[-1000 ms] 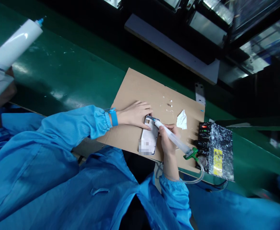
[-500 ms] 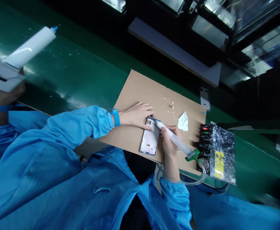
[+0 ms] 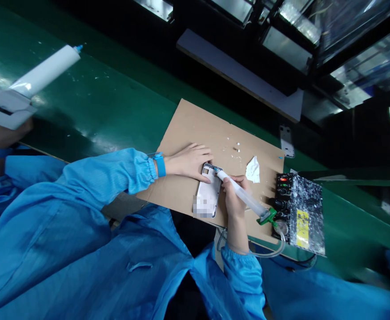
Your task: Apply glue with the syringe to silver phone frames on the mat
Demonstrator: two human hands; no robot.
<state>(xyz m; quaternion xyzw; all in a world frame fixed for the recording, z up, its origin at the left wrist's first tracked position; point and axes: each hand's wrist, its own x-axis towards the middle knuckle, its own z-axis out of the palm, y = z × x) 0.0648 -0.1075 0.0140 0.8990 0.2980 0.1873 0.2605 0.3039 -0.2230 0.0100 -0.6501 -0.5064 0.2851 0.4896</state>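
On the cardboard sheet [image 3: 181, 129], a phone's back housing [image 3: 211, 189] lies flat, with a camera cutout near its far end; its near end is blurred out. My left hand [image 3: 190, 162] rests palm down at its far left corner, thumb over the left edge and forefinger by the top, holding it steady. In my right hand [image 3: 235, 198] is a white dispensing syringe [image 3: 246, 194], gripped between thumb and fingers. It slants down to the left, its tip at the housing's top edge. A green cap [image 3: 267, 216] and clear hose are attached to the syringe's rear end.
Right of the cardboard stands a black, paint-speckled control box [image 3: 301, 213] with a yellow label. White scraps [image 3: 237, 150] and a crumpled white wipe [image 3: 253, 170] lie beyond the housing. Another housing [image 3: 286, 141] lies farther back. At left, a co-worker's hand [image 3: 21, 129] is beside a large white tube [image 3: 46, 71].
The whole view has shifted slightly. Both hands, the syringe and the housing keep nearly the same positions relative to one another.
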